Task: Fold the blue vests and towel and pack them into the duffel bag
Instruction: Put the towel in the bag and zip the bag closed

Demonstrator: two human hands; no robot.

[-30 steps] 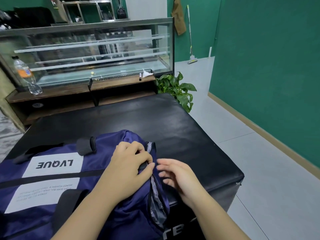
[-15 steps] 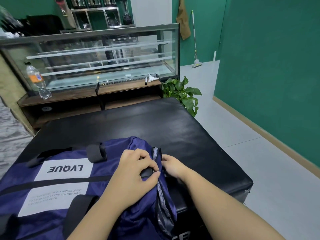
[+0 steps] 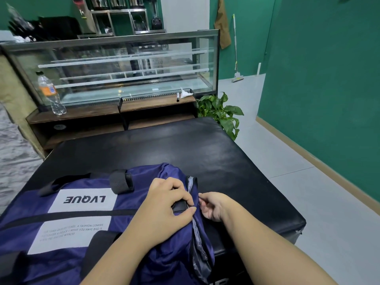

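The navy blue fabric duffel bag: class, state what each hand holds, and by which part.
The left hand grips the navy blue fabric duffel bag by the black strap at its end. The right hand pinches at the zipper edge; what it pinches is hidden.

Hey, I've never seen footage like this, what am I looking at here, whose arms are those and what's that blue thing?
This is one picture from a camera worn on a person's head, looking forward and down, so the two bare arms are the wearer's own. No machine is involved. A navy duffel bag lies on a black padded table. The left hand grips the bag's end by a black strap, and the right hand pinches at the zipper edge there; the pull itself is too small to make out. Behind the table stand a glass display case, a plastic bottle and a potted plant.
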